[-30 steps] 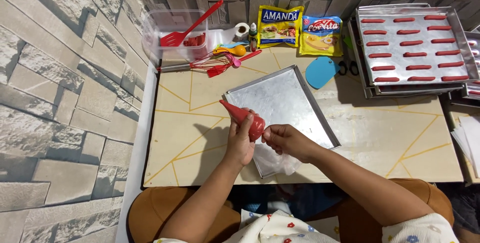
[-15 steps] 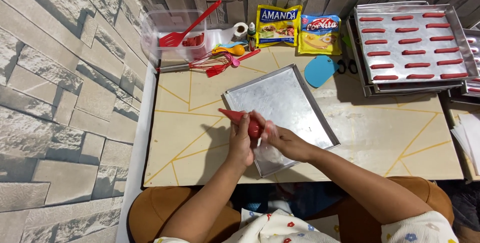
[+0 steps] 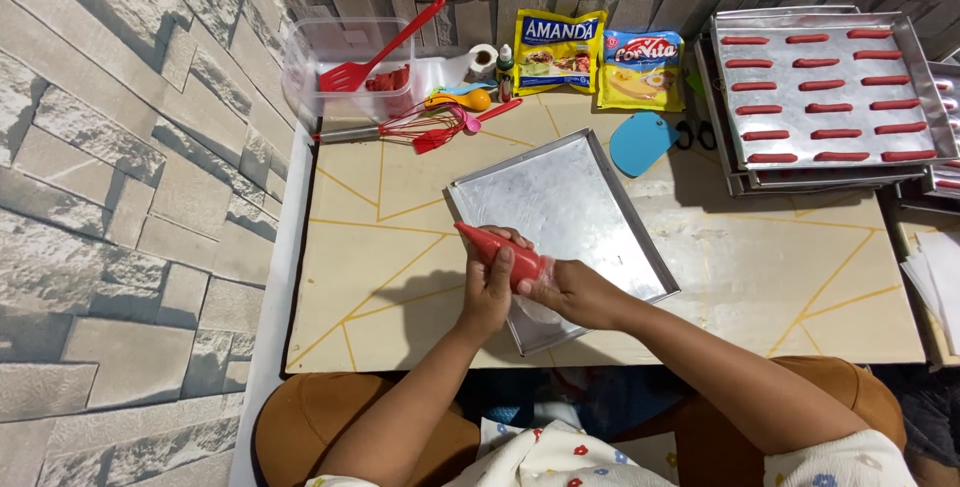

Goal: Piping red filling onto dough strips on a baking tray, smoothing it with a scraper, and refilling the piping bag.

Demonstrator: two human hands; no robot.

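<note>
Both hands, left hand [image 3: 487, 285] and right hand [image 3: 577, 292], clamped the red plastic piping bag [image 3: 500, 252] over the bare metal tray [image 3: 560, 212]; piping stood ready; squeezing needed steady pressure.

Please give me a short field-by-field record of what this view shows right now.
Left hand: grip around the red piping bag, near its tip
Right hand: grip on the bag's rear end
Bag position: over the near-left edge of the empty metal tray
Surface: beige table with yellow lines
Far right: filled tray with rows of red piped strips
Back edge: clear plastic tub with red spatula, blue scraper
</note>
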